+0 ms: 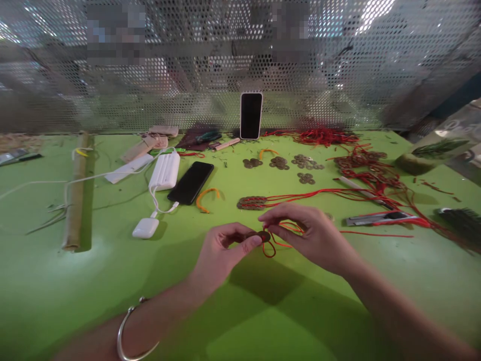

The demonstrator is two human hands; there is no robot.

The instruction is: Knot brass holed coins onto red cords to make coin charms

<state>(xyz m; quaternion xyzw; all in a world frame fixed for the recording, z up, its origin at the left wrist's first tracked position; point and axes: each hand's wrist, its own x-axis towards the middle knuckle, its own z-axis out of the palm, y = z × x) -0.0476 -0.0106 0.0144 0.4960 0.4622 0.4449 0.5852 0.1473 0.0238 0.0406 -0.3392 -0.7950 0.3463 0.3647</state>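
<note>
My left hand [229, 245] pinches a dark round coin [266, 236] between thumb and fingers, low over the green table. At the coin's right side my right hand [306, 230] has its thumb and index finger closed on a thin red cord [269, 250], which passes by the coin and hangs in a small loop beneath it. Just beyond the hands lies a row of coins [252, 202] laced with red cord, its long strands running right. Loose coins [306, 178] sit in small clusters farther back.
Left on the green table [150, 281] are a bamboo tube [77, 200], white power bank [164, 171], black phone [191, 183] and white case [145, 228]. Another phone [251, 116] stands against the mesh. Rightward lie red cords [326, 136], a box cutter [383, 218] and a brush [460, 223].
</note>
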